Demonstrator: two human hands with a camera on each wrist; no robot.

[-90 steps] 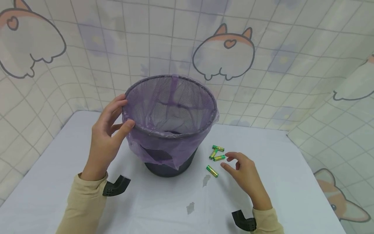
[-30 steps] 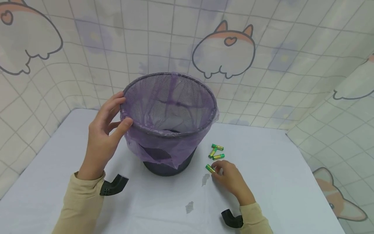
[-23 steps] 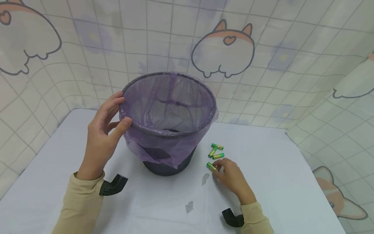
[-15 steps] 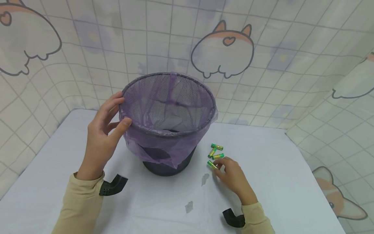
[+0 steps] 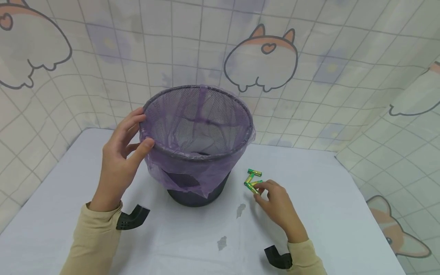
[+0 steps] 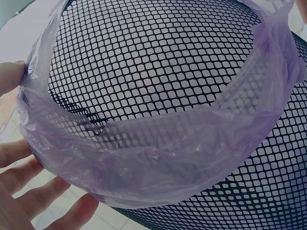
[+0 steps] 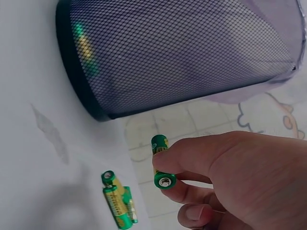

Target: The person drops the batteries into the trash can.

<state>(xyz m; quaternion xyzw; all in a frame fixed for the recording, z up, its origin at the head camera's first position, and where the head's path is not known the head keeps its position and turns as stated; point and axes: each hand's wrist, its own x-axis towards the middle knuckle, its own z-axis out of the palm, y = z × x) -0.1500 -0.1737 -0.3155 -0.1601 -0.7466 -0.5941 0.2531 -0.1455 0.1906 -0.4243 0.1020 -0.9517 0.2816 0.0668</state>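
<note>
One green-and-gold battery [image 5: 253, 188] is pinched between the thumb and forefinger of the right hand [image 5: 279, 208], its other fingers bent beneath; the right wrist view shows the battery raised clear of the table [image 5: 185, 244].

Three loose batteries [image 5: 254, 172] of the same colours lie in a close cluster on the table, between the bin and the right edge, nearer the far edge than the near one. The nearest of the three is partly covered by the right hand in the head view.

The black mesh bin [image 5: 196, 199] stands upright toward the far edge, left of the far right corner. A translucent purple liner [image 5: 213, 168] is folded over its rim and hangs down outside. Through the mesh, low at the base, a green-and-gold item [image 7: 85, 48] is visible; its exact count cannot be determined.

The left hand [image 5: 120, 162] grips the lined rim on the side toward the left edge, thumb and fingers parted along it. Two grey marks [image 5: 222, 243] are noted on the table, between the bin and the near edge.
</note>
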